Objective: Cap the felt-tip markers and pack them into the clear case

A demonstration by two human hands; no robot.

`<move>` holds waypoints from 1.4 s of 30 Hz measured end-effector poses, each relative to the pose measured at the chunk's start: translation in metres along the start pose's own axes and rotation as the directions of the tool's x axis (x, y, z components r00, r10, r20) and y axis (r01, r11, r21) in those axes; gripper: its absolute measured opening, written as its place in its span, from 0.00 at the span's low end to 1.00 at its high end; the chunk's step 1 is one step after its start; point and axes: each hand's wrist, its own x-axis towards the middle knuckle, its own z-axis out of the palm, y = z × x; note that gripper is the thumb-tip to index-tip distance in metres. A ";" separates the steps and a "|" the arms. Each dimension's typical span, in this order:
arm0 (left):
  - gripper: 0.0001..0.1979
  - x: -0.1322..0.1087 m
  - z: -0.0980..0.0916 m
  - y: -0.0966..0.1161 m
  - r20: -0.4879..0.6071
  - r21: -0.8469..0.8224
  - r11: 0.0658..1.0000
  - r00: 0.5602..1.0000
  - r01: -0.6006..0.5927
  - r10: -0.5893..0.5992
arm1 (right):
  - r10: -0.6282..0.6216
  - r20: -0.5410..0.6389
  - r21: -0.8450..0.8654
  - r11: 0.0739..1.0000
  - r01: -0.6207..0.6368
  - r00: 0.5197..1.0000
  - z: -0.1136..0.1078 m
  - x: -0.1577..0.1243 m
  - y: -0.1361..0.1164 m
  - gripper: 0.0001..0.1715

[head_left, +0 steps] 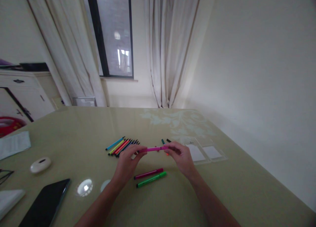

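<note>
A pink felt-tip pen [153, 149] is held level above the table between my two hands. My left hand [128, 158] pinches its left end, and my right hand [179, 155] pinches the right end. Below them lie a dark magenta felt-tip pen [148, 173] and a green felt-tip pen [151, 179], side by side. Beyond my left hand, a row of uncapped felt-tip pens [120, 146] in several colours rests on the table, partly hidden by the fingers. Several dark-ended pieces, maybe pen caps [163, 141], lie behind my right hand.
A clear plastic case with white inserts [196, 152] lies right of my right hand. To the left are a black phone or tablet [44, 202], a white oval mouse-like object [40, 165] and a shiny round disc [85, 187]. A wall borders the table [237, 194] on the right.
</note>
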 end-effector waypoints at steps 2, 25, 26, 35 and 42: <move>0.05 -0.001 0.000 -0.001 0.008 -0.006 1.000 1.000 0.014 -0.014 | 0.010 0.005 -0.012 1.000 -0.010 1.000 -0.001 0.000 -0.001 0.08; 0.08 -0.004 0.005 0.000 0.106 0.042 0.995 0.990 0.094 -0.098 | 0.134 0.080 -0.020 0.991 -0.133 0.988 -0.004 0.001 0.005 0.10; 0.09 -0.003 0.004 0.000 0.143 0.062 0.993 0.984 0.100 -0.108 | 0.144 0.092 -0.032 0.989 -0.142 0.985 -0.005 0.002 0.005 0.11; 0.17 0.014 -0.055 -0.053 -0.082 0.489 0.790 0.921 0.370 -0.381 | 0.172 0.265 -0.224 0.968 -0.113 0.949 0.004 -0.005 0.012 0.07; 0.20 0.004 -0.086 -0.075 -0.194 0.798 0.403 0.824 0.448 -0.532 | 0.078 0.247 -0.365 0.931 0.018 0.966 -0.003 -0.004 0.018 0.08</move>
